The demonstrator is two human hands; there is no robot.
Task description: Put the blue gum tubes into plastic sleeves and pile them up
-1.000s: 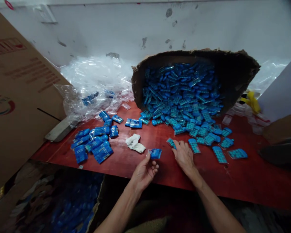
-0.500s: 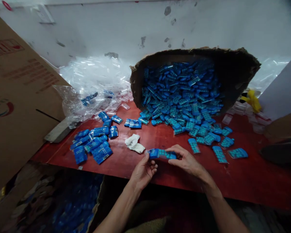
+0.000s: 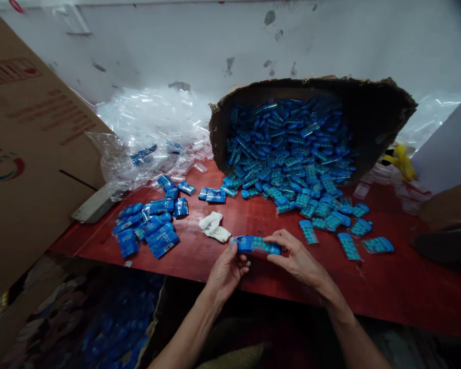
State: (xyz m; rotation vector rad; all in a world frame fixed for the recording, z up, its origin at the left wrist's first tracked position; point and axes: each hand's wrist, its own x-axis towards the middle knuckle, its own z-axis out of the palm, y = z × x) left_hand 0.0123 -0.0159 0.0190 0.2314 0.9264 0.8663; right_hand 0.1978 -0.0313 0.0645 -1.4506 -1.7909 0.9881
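Tabletop [image 3: 399, 282] in red, close work at its near edge

With twelve straight ahead of the hands, a tall printed carton [image 3: 34, 128] stands at ten o'clock. A torn-edged box [image 3: 218, 128] gapes at one, spilling turquoise packs [image 3: 288, 143] onto the tabletop. Clear plastic [image 3: 153, 113] is heaped at eleven, with a cluster of blue-wrapped packs [image 3: 161, 238] between nine and ten.

The right hand [image 3: 301, 259] pinches a turquoise pack [image 3: 259, 245] from the three o'clock side, thumb below, fingers above. The left hand [image 3: 225, 274] pinches a small blue sleeve [image 3: 244, 243] at nine, its other fingers loosely curled. Pack and sleeve lie end to end, meeting or overlapping; which, I cannot tell. A crumpled white cloth [image 3: 215, 227] sits at ten, just beside the sleeve.

My judgement: keep both level and on one line, hold the sleeve lightly so its mouth stays open, and push from the pack's far end; skewing could crease the film.
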